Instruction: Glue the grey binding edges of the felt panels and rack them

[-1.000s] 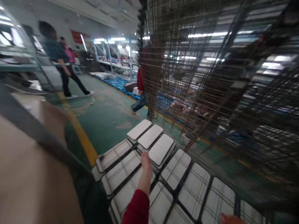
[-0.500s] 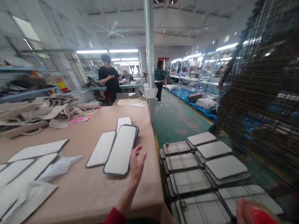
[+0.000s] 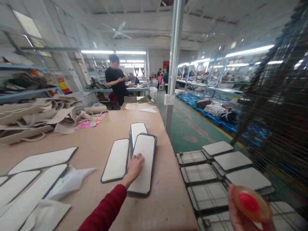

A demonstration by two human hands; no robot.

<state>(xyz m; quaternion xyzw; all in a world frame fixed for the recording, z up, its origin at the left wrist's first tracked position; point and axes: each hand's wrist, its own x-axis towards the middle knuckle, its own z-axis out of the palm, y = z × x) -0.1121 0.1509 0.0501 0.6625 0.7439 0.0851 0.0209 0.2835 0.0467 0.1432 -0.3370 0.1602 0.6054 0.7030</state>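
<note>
My left hand (image 3: 136, 166), in a dark red sleeve, rests on a white rounded-corner panel (image 3: 145, 149) with a dark edge. Its fingers are bunched and curled down onto the surface, with the fingertips hidden. Under that panel's far end lies another white panel (image 3: 138, 129), and a third panel (image 3: 115, 158) is at its left. At the lower right, my right hand (image 3: 235, 213) grips a round amber object with a red centre (image 3: 249, 202); its exact kind is unclear. The hand is partly cut off by the frame's bottom edge.
Larger white panels (image 3: 45, 160) and a crumpled white sheet (image 3: 69, 181) lie on the left of the brown table (image 3: 96, 205). Beige scraps (image 3: 64, 118) are heaped behind. Panels lie on a wire rack (image 3: 198, 171) at the right. A post (image 3: 172, 80) and a person (image 3: 117, 80) stand beyond.
My left hand has moved from the panel's right edge onto its face, its raised fingers now curled down. My right hand has come further up into view with the amber object.
</note>
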